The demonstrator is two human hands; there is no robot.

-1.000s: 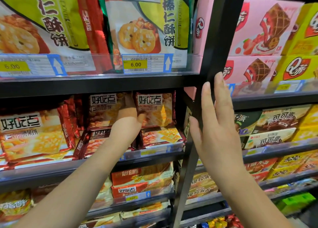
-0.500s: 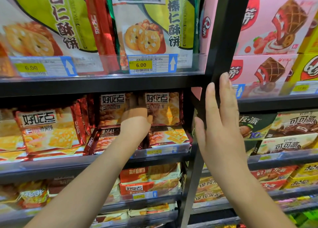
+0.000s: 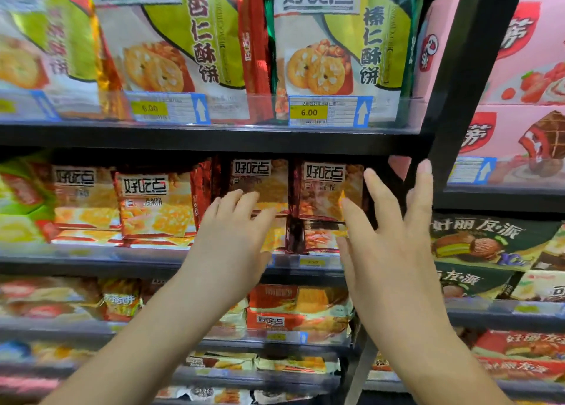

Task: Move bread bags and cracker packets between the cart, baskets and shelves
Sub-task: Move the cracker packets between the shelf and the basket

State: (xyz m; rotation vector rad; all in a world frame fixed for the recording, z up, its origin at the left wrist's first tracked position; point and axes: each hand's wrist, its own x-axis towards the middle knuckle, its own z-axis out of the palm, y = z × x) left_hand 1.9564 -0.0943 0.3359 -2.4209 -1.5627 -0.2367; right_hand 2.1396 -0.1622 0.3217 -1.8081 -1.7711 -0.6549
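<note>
Two red-and-orange cracker packets stand side by side at the back of the middle shelf (image 3: 91,262), a left one (image 3: 263,176) and a right one (image 3: 327,187), with flat packets (image 3: 318,236) stacked below them. My left hand (image 3: 232,236) reaches in with relaxed fingers lying on the lower front of the left packet. My right hand (image 3: 388,239) is spread with straight fingers. Its thumb touches the right packet's lower right corner, and its fingertips lie near the black upright post (image 3: 464,68).
Large cookie bags (image 3: 171,43) fill the shelf above behind 6.00 price tags (image 3: 308,112). More cracker packets (image 3: 153,206) stand to the left and on the lower shelves (image 3: 296,310). Right of the post are pink boxes (image 3: 526,53) and green pie boxes (image 3: 489,239).
My left hand has drawn back out from between the two packets onto the left packet's front. My right hand has shifted left from the post toward the right packet. The view has moved closer.
</note>
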